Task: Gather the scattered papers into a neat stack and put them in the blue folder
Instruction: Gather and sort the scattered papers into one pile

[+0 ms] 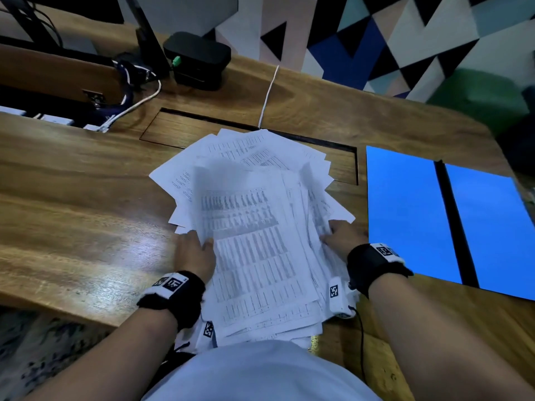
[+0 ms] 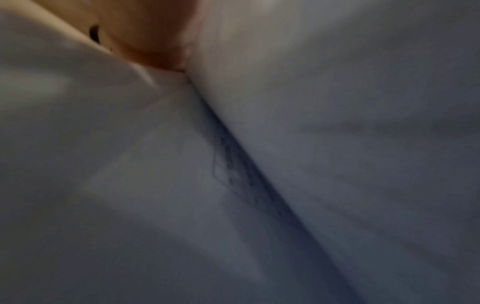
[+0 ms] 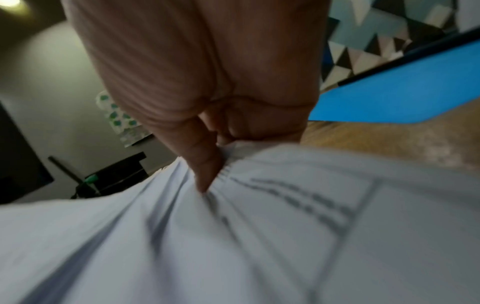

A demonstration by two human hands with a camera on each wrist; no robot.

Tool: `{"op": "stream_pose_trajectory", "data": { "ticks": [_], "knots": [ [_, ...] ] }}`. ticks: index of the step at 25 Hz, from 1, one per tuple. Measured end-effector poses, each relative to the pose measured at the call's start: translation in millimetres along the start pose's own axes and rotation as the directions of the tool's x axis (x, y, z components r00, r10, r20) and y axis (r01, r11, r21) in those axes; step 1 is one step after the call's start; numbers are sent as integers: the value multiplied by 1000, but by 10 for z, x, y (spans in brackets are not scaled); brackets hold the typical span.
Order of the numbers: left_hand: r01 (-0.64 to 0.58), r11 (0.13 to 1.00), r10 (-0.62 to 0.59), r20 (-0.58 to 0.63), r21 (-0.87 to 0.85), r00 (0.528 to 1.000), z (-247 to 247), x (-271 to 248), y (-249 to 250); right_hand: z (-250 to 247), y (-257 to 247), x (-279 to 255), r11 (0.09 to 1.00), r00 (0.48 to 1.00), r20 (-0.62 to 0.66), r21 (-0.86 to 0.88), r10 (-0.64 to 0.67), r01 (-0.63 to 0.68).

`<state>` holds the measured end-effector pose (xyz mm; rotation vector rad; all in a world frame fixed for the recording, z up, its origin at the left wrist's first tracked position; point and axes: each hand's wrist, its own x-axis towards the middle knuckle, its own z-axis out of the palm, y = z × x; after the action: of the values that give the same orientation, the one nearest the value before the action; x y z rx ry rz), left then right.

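Both hands clamp a loose bundle of printed papers from either side: left hand grips the left edge, thumb on top of the top sheet; right hand pinches the right edge, thumb pressed into the sheets in the right wrist view. Sheets fan out unevenly at the far end, not squared up. Bundle sits on the wooden desk in front of the person. Blue folder lies open flat just right of the papers, black spine up the middle. Left wrist view shows only blurred paper.
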<state>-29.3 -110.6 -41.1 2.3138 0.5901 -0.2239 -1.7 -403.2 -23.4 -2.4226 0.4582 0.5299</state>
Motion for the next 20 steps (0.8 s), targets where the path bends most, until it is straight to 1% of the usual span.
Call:
{"op": "stream_pose_trajectory", "data": {
  "ticks": [1,2,3,5,6,8,9,10,12,13,14,15,16,17,18,19,20],
  "knots": [
    [0,998,2,30,-59,1000,32,-35,28,44,3,-5,999,999,44,36,-2,0],
    [4,991,1,42,-133,999,63,-66,52,68,-13,-27,997,996,84,73,21,-27],
    [18,982,-7,60,-189,998,89,-98,92,100,-12,-39,994,995,98,102,36,-46],
    [61,963,-34,105,-264,994,133,-97,166,124,-31,-66,976,996,67,206,61,-73],
    [100,951,-63,131,-294,989,152,-80,203,111,-49,-113,954,995,36,285,91,-97],
    [146,936,-98,161,-321,982,202,-45,251,141,-4,-141,890,987,-65,444,145,-101],
    [143,933,-90,171,-331,981,228,-44,274,159,22,-167,867,987,-89,492,136,-75],
    [117,933,-55,187,-341,981,259,-57,297,196,50,-197,840,993,-60,541,100,-52],
    [51,937,38,247,-346,968,286,-143,386,276,98,-219,839,999,36,543,12,-30],
    [31,935,76,286,-354,955,290,-181,431,303,121,-199,854,998,56,519,8,-36],
    [22,928,104,316,-372,943,281,-215,474,306,140,-186,857,997,65,512,31,-59],
    [17,918,124,328,-396,937,269,-210,498,295,177,-165,841,995,78,534,60,-92],
    [14,908,129,310,-419,942,247,-181,513,267,221,-158,803,991,96,581,95,-133],
    [6,893,123,256,-449,959,235,-113,503,242,291,-128,757,987,95,633,129,-160],
    [5,881,90,177,-474,980,224,-17,489,194,349,-126,714,983,82,678,162,-174],
    [17,874,33,94,-486,995,215,91,483,142,410,-133,691,980,57,702,188,-173],
    [30,893,-18,31,-449,999,213,208,495,92,440,-142,662,979,25,733,201,-155]
  ]
}}
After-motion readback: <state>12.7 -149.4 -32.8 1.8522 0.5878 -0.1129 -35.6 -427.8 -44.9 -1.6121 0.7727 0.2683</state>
